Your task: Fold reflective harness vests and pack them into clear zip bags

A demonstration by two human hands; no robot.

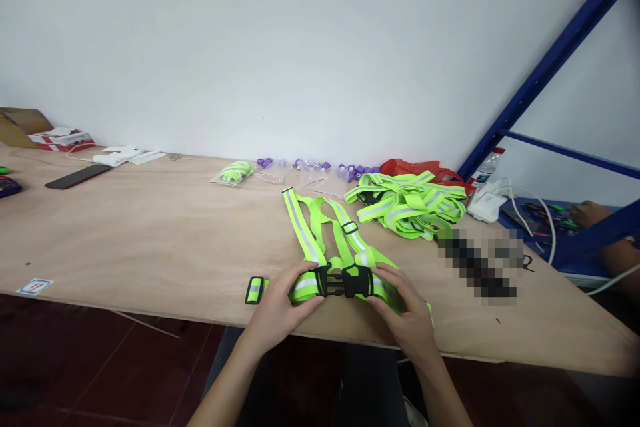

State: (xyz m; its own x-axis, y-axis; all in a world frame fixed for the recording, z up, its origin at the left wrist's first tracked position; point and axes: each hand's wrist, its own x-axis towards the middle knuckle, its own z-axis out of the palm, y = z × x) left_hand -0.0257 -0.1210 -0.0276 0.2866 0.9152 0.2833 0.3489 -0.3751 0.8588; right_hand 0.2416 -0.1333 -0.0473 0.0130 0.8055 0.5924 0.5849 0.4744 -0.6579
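Note:
A neon-yellow reflective vest harness (pixel 305 230), made of straps with silver stripes, lies near the table's front edge. My left hand (pixel 280 303) is closed on the pronged half of its black buckle (pixel 323 279). Between finger and thumb my right hand (pixel 406 310) grips the socket half (pixel 357 281). The two halves face each other, with the prongs showing in the gap between them. A black slider (pixel 255 289) on a strap end sticks out left of my left hand. Another slider (pixel 350 227) sits on the right shoulder strap.
A heap of similar straps (pixel 413 207) lies behind my right hand, before a red bag (pixel 425 170). A bagged strap bundle (pixel 235 173), clear bags (pixel 325 180) and purple pieces (pixel 357 172) line the wall. At right are a blue metal frame (pixel 550 67) and another person's hand (pixel 590 214).

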